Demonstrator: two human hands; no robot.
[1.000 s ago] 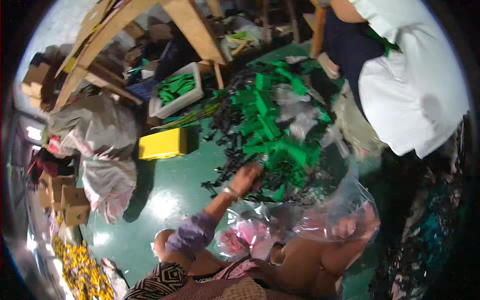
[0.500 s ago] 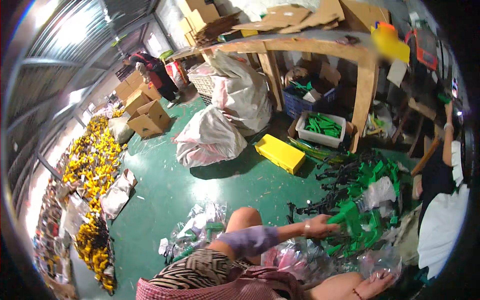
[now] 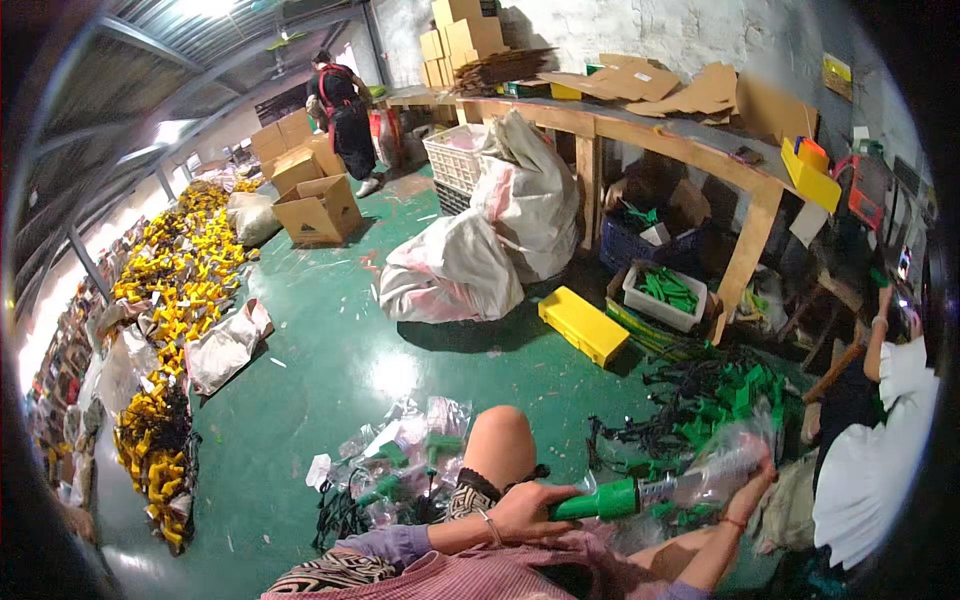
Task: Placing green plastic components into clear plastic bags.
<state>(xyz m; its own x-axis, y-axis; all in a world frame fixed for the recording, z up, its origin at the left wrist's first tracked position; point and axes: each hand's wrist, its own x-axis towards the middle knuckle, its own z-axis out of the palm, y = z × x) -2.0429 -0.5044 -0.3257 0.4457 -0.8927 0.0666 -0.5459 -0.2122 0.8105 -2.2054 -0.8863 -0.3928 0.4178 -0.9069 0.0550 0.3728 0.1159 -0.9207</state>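
Note:
My left hand (image 3: 535, 514) is closed round the handle of a green hand tool (image 3: 612, 498), held level in front of my lap. Its far end, a pale ribbed barrel, points right and lies in or behind a clear plastic bag (image 3: 715, 462). My right hand (image 3: 750, 488) grips that bag at its right side, fingers partly hidden by the film. Just beyond, a heap of similar green tools (image 3: 735, 395) with black cords lies on the floor. Several green tools in clear bags (image 3: 405, 445) lie left of my knee.
A yellow case (image 3: 583, 325), a white bin of green parts (image 3: 665, 295) and large white sacks (image 3: 450, 270) stand ahead. Yellow tools (image 3: 165, 370) form a long pile at left. A co-worker in white (image 3: 880, 450) sits close at right; another person (image 3: 345, 120) stands far back near cardboard boxes (image 3: 315, 210).
My left hand has drawn the green tool from the heap back toward my lap. My right hand has raised the clear bag to the tool's barrel end. The view has shifted.

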